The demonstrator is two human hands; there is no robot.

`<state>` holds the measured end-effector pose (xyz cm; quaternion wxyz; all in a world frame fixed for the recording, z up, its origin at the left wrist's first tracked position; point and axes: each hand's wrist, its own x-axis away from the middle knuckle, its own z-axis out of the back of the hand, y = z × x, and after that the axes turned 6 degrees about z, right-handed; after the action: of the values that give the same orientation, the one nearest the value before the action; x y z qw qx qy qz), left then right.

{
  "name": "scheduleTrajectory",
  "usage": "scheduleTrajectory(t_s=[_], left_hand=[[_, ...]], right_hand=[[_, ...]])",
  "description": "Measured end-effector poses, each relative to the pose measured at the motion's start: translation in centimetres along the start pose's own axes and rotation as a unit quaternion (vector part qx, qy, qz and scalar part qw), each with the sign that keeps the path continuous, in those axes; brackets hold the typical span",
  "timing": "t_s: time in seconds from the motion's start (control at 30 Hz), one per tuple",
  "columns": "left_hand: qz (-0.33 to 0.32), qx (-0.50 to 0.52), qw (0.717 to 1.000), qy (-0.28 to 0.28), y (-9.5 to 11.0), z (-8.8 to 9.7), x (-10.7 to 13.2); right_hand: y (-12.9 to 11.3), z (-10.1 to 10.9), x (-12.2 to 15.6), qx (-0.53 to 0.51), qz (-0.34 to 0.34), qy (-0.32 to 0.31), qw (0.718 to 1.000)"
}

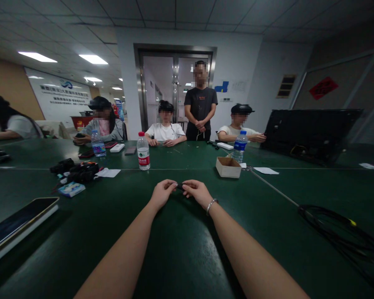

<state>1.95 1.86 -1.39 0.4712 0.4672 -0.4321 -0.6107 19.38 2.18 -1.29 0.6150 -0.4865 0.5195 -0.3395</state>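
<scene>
Both my arms reach forward over a dark green table [180, 257], and the hands meet near its middle. A small black object [180, 186] is pinched between them; it is too small to name. My left hand [163, 193] grips its left end with thumb and fingertips. On its right end, the thumb and fingers of my right hand [198, 193] are closed. A silver bracelet [211, 206] circles my right wrist. Beyond the hands stand a red-capped water bottle [143, 152] to the left and an open cardboard box [228, 167] to the right.
A phone [21, 226] lies at the left, with black gear [82, 171] and a blue packet [71, 189] beyond. Coiled black cable [339, 232] is at the right. A large black screen [308, 135] and blue-capped bottles [240, 146] stand farther back. Several people sit opposite; one person [200, 104] stands.
</scene>
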Motion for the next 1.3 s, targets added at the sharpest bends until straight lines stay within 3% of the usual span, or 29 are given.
scheduleTrajectory(t_s=[0.5, 1.3], left_hand=[[0.035, -0.048, 0.996, 0.062, -0.08, -0.21, -0.22], [0.037, -0.075, 0.993, 0.080, 0.36, -0.14, 0.12]], right_hand=[[-0.78, -0.70, 0.37, 0.068, 0.057, 0.029, 0.996], [-0.81, -0.48, 0.39, 0.072, 0.057, 0.025, 0.995]])
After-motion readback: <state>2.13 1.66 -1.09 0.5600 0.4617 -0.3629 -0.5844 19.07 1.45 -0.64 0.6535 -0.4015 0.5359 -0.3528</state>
